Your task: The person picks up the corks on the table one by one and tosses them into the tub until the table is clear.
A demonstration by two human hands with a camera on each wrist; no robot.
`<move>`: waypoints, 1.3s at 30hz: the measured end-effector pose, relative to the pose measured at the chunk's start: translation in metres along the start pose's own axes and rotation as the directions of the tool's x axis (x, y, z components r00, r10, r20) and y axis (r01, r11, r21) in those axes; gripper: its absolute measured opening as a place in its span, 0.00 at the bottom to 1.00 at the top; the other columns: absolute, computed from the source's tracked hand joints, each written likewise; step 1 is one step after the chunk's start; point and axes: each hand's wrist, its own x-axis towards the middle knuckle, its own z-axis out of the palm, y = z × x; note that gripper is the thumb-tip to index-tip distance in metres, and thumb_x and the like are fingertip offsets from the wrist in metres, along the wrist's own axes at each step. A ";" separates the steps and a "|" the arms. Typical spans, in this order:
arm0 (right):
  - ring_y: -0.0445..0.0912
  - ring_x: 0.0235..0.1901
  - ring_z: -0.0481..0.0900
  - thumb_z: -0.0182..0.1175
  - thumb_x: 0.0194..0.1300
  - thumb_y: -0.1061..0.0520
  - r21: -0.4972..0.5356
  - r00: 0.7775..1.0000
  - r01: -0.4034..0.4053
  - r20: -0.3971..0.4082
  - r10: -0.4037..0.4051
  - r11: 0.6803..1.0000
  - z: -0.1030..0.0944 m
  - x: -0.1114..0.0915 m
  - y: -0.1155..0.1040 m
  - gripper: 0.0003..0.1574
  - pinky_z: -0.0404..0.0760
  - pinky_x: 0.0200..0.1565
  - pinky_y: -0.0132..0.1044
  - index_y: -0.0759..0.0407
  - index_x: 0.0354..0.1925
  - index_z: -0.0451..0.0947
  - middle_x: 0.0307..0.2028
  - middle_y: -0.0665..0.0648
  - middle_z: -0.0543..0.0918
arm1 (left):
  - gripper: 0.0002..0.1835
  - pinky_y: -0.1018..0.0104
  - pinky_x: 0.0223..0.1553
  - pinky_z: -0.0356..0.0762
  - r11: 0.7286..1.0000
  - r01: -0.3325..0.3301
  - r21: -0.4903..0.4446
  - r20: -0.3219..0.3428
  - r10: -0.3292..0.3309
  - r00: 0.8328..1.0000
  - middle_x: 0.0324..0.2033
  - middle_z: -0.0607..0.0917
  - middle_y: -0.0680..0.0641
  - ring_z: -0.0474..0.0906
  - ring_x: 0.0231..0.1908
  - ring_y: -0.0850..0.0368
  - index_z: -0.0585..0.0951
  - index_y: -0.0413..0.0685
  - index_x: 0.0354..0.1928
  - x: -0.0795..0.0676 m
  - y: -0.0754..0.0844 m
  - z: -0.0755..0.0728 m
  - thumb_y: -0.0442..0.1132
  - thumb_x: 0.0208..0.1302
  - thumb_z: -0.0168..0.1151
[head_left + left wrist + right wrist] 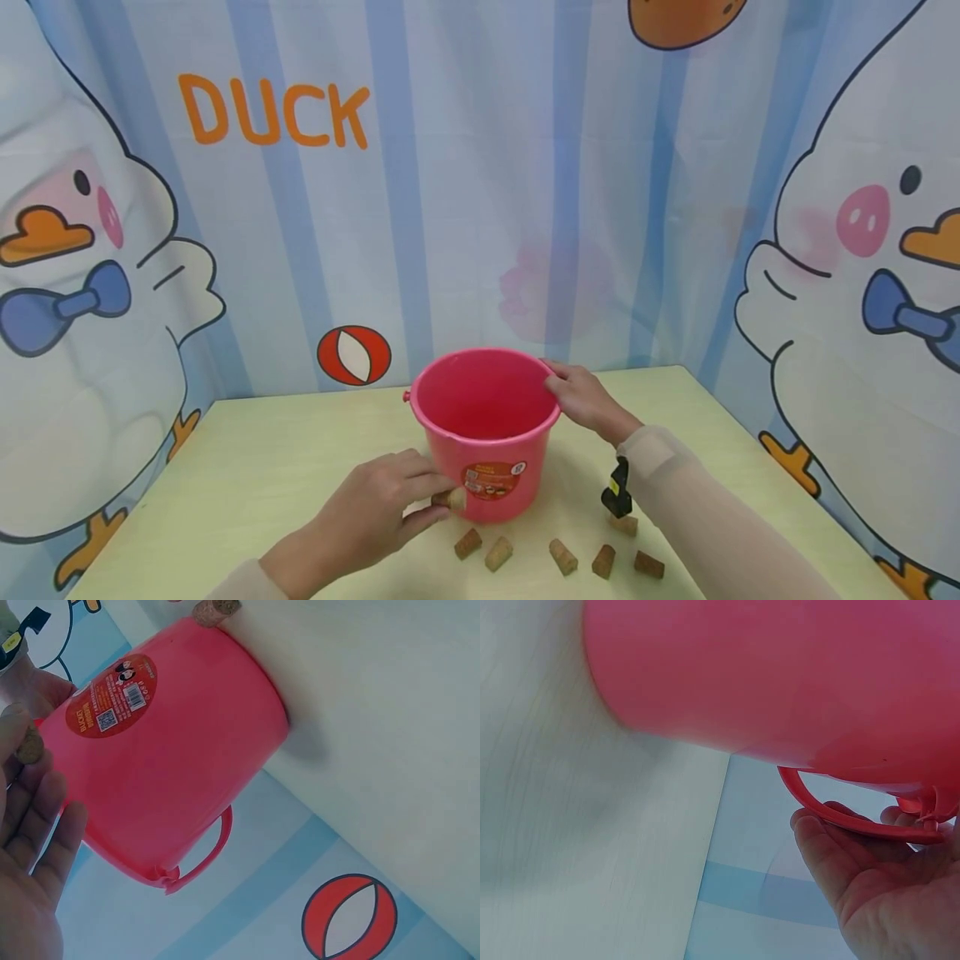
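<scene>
A pink bucket (442, 446) stands upright on the table, with a round orange label (493, 481) on its near side. Between thumb and fingertips, my left hand (375, 508) pinches a cork (30, 746) low in front of the bucket wall in the head view. My right hand (588, 400) grips the bucket at its right rim. In the right wrist view its fingers lie by the drooping pink handle (825, 814). The bucket's floor is hidden in the head view.
Several loose corks lie on the pale table (300, 442) in front of the bucket, among them a light cork (498, 553) and a dark cork (648, 565). One cork (624, 524) lies beneath the right wrist's black camera strap (617, 492). A duck-print curtain (465, 167) encloses the table.
</scene>
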 end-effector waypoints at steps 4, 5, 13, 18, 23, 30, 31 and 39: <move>0.50 0.40 0.85 0.45 0.78 0.52 0.004 1.000 -0.001 0.003 0.001 1.000 0.000 0.000 0.000 0.35 0.85 0.52 0.45 0.56 0.79 0.59 0.44 0.56 0.88 | 0.19 0.68 0.46 0.85 1.000 -0.016 0.020 -0.026 0.017 1.000 0.42 0.89 0.59 0.84 0.42 0.64 0.89 0.54 0.49 0.003 0.000 -0.002 0.41 0.53 0.81; 0.51 0.41 0.85 0.45 0.78 0.53 0.006 1.000 -0.001 0.003 0.001 1.000 0.000 0.000 0.000 0.35 0.85 0.51 0.45 0.56 0.79 0.59 0.44 0.57 0.88 | 0.19 0.68 0.45 0.85 0.999 -0.023 0.026 -0.031 0.024 0.999 0.42 0.89 0.59 0.84 0.42 0.64 0.89 0.54 0.49 0.005 0.000 -0.002 0.41 0.53 0.81; 0.52 0.41 0.86 0.44 0.78 0.53 0.005 1.000 -0.006 0.002 0.006 1.000 0.000 -0.001 -0.001 0.35 0.85 0.50 0.44 0.57 0.79 0.58 0.45 0.59 0.88 | 0.21 0.68 0.44 0.86 0.997 -0.042 0.061 -0.051 0.045 0.998 0.44 0.89 0.57 0.84 0.44 0.62 0.89 0.52 0.51 0.012 0.001 -0.007 0.40 0.53 0.81; 0.52 0.42 0.85 0.45 0.78 0.53 0.002 1.000 -0.011 -0.004 0.011 1.000 0.001 0.000 -0.002 0.35 0.85 0.50 0.44 0.57 0.79 0.58 0.47 0.59 0.88 | 0.21 0.67 0.45 0.85 0.997 -0.046 0.063 -0.068 0.050 0.996 0.45 0.89 0.56 0.84 0.45 0.61 0.88 0.51 0.51 0.015 -0.001 -0.009 0.40 0.53 0.81; 0.54 0.44 0.85 0.45 0.78 0.53 0.013 1.000 -0.014 -0.006 0.014 1.000 0.001 0.001 -0.001 0.35 0.86 0.50 0.44 0.57 0.79 0.59 0.50 0.60 0.87 | 0.22 0.66 0.46 0.86 0.996 -0.052 0.074 -0.086 0.058 0.995 0.46 0.88 0.56 0.84 0.46 0.61 0.88 0.51 0.51 0.019 -0.002 -0.011 0.40 0.53 0.81; 0.53 0.43 0.85 0.44 0.78 0.53 0.007 1.000 -0.006 -0.001 0.006 1.000 0.001 0.000 -0.001 0.35 0.85 0.50 0.44 0.57 0.79 0.58 0.49 0.60 0.87 | 0.23 0.62 0.47 0.86 0.994 -0.051 0.096 -0.094 0.060 0.994 0.47 0.89 0.55 0.85 0.47 0.59 0.88 0.51 0.53 0.023 -0.003 -0.012 0.40 0.53 0.81; 0.53 0.42 0.85 0.44 0.78 0.53 0.006 1.000 -0.004 -0.001 0.004 1.000 0.001 0.000 -0.001 0.35 0.85 0.49 0.43 0.57 0.79 0.58 0.49 0.60 0.87 | 0.23 0.62 0.47 0.86 0.993 -0.057 0.103 -0.099 0.067 0.993 0.47 0.89 0.55 0.85 0.46 0.59 0.88 0.50 0.52 0.024 -0.004 -0.012 0.40 0.53 0.82; 0.55 0.45 0.85 0.45 0.78 0.53 0.009 1.000 -0.013 -0.002 0.013 1.000 0.002 0.000 -0.002 0.35 0.86 0.50 0.45 0.57 0.79 0.58 0.52 0.62 0.86 | 0.19 0.66 0.41 0.86 0.986 -0.069 0.150 -0.140 0.090 0.986 0.40 0.89 0.55 0.85 0.39 0.61 0.89 0.49 0.47 0.030 -0.006 -0.014 0.40 0.52 0.82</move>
